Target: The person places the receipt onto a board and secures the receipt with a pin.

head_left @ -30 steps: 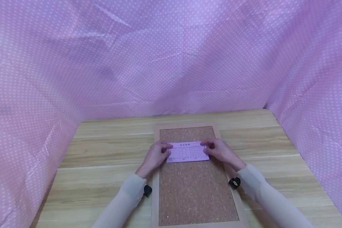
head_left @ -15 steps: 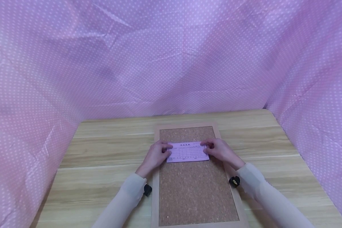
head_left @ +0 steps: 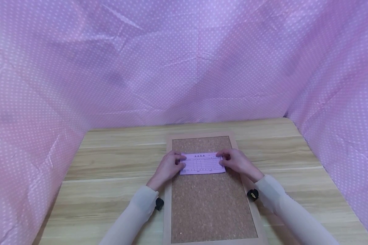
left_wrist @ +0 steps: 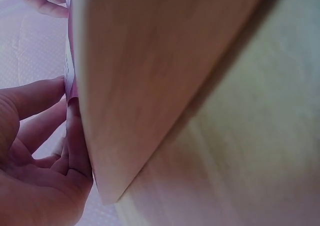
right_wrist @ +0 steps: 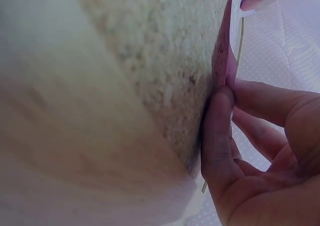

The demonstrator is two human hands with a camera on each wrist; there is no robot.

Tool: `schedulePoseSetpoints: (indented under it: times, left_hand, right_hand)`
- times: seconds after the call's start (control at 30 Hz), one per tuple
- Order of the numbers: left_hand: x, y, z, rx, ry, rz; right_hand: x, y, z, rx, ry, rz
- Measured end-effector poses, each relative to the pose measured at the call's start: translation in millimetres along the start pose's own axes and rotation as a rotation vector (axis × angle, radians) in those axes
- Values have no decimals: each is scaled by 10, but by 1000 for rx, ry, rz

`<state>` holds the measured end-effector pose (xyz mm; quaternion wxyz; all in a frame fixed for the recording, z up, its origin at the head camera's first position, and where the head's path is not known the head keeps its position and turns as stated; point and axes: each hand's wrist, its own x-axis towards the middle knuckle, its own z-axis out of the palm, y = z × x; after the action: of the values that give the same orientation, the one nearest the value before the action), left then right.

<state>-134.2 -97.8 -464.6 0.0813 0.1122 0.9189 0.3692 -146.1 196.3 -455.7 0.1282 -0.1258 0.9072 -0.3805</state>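
A pink receipt pad, printed with a ruled form, lies crosswise over the upper part of a cork board with a pale wooden frame. My left hand pinches its left end between thumb and fingers. At the other end, my right hand grips the right edge the same way. From the right wrist, the pad shows edge-on close to the cork, with thumb and a finger on either side of it. In the left wrist view, the board's frame hides much of the pad.
The board lies on a light wood-grain table. Polka-dot pink cloth hangs behind the table and on both sides. A dark wrist device sits at the right cuff, and another dark device at the left cuff.
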Motion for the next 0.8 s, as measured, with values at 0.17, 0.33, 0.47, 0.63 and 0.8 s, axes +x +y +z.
schedulePoseSetpoints:
  times: [0.17, 0.33, 0.47, 0.63, 0.8]
  left_hand:
    - [-12, 29, 0, 12, -7, -3]
    - [-25, 54, -6, 39, -17, -11]
    - [-32, 48, -6, 68, -23, -1]
    - [-46, 24, -8, 94, -27, 31]
    - [-78, 27, -19, 119, -17, 75]
  right_hand:
    - [14, 3, 5, -17, -7, -11]
    - [18, -15, -7, -29, -18, -12]
    - [17, -33, -18, -30, -26, -11]
    - [20, -42, -17, -44, -30, 21]
    - [24, -49, -20, -42, -38, 39]
